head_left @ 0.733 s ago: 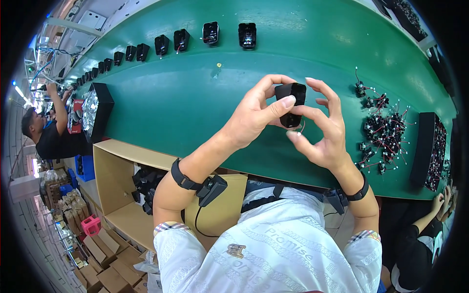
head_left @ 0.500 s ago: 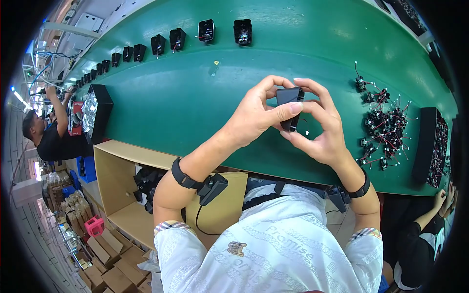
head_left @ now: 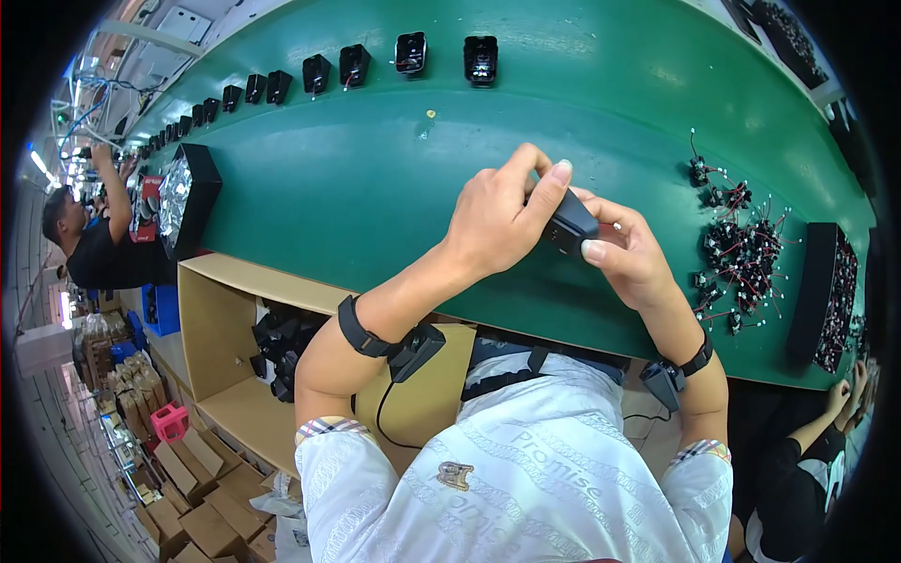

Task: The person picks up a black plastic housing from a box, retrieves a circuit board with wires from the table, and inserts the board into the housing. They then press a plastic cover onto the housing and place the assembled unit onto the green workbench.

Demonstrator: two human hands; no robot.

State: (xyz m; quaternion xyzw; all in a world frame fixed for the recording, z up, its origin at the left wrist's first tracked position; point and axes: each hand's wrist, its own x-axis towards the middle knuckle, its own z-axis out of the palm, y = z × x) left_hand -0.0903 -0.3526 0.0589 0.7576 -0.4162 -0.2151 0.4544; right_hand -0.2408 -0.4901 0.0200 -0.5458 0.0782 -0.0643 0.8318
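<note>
A black plastic housing [head_left: 573, 223] is held tilted above the green table between both my hands. My left hand [head_left: 502, 211] grips it from the upper left, with the thumb laid along its top. Thumb and fingers of my right hand [head_left: 627, 249] pinch its right end. A small white connector [head_left: 617, 226] shows by the right fingers; the part it belongs to is mostly hidden. To the right lies a pile of small black parts with red wires and white plugs [head_left: 741, 249].
Similar black housings [head_left: 481, 62] stand in a curved row along the far side of the green table [head_left: 328, 188]. A black box of small parts [head_left: 815, 300] is at the right, a foil-lined box [head_left: 192, 202] at the left. An open carton [head_left: 221, 352] sits below the near edge. Other people work at both sides.
The housing has been turned from nearly upright to a slant, a different face showing. My left thumb has shifted up along it, and my right fingers have closed in on its right end.
</note>
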